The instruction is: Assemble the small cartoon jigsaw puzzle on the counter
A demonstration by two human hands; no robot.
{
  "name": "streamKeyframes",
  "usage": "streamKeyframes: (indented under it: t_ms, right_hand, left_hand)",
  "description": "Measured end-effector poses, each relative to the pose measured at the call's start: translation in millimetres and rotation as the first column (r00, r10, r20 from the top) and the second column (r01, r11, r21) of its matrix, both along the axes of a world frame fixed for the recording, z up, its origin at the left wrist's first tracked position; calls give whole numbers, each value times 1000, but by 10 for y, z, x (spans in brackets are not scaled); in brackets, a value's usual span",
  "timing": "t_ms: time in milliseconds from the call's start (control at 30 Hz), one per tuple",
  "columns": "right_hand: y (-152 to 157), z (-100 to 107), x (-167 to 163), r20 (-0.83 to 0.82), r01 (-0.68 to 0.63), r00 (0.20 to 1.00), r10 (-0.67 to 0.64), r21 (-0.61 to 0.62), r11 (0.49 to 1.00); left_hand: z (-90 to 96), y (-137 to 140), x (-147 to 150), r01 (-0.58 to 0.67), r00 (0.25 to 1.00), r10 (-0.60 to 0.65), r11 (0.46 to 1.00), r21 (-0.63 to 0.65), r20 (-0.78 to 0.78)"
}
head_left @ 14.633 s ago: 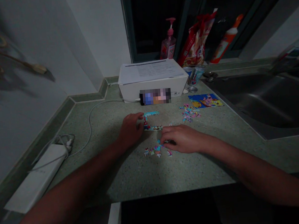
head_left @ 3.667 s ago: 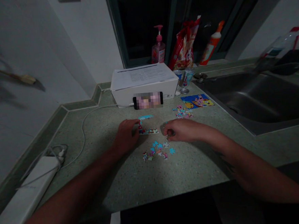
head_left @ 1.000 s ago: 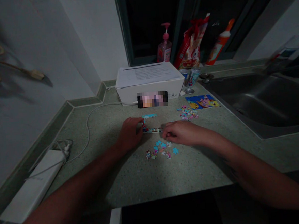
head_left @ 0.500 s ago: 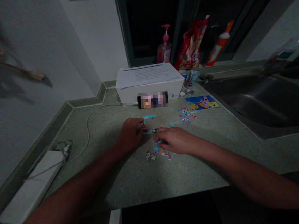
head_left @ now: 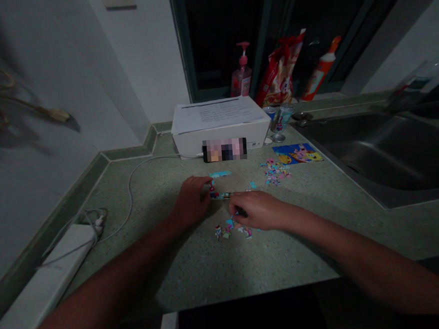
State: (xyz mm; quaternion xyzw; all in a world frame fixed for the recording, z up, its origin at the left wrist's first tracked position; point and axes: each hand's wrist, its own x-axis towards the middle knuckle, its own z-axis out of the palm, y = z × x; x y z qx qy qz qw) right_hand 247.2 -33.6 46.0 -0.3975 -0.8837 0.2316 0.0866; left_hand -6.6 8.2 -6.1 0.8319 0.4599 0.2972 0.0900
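Observation:
A partly joined jigsaw puzzle (head_left: 217, 195) lies flat on the counter, an L-shaped edge with a left side and a bottom strip. My left hand (head_left: 192, 199) curves round its left side, index finger at the upper corner and thumb lower down, gripping that edge. Curled closed, my right hand (head_left: 258, 209) presses at the right end of the bottom strip; its fingertips seem to pinch a jigsaw piece, mostly hidden by the fingers. Loose jigsaw pieces (head_left: 226, 231) lie just below the right hand. A joined light-blue strip (head_left: 220, 174) rests above the puzzle.
A pile of pieces (head_left: 275, 171) lies to the right, near a colourful picture card (head_left: 297, 153). Behind stand a phone (head_left: 224, 150) on a cable and a white box (head_left: 220, 127) with paper on top. A sink (head_left: 392, 157) is at right, a power strip (head_left: 50, 276) at left.
My right fingers have curled closer together at the strip's right end. My left hand stays at the puzzle's left side. The view has tilted up slightly.

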Motion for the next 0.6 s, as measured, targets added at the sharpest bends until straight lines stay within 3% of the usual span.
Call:
streamKeyframes:
  t_ms: [133, 367, 600]
  right_hand:
    - [56, -5, 13, -92, 23, 995, -26, -29, 999]
    - [91, -51, -32, -275, 182, 945, -175, -3, 983]
    - [46, -125, -77, -286, 236, 935, -209, 62, 970]
  left_hand:
    - [45, -25, 14, 6, 999, -6, 1000, -13, 36]
    - [202, -195, 105, 192, 973, -182, 979, -65, 141]
    - [224, -288, 191, 179, 943, -81, 941, -286, 323]
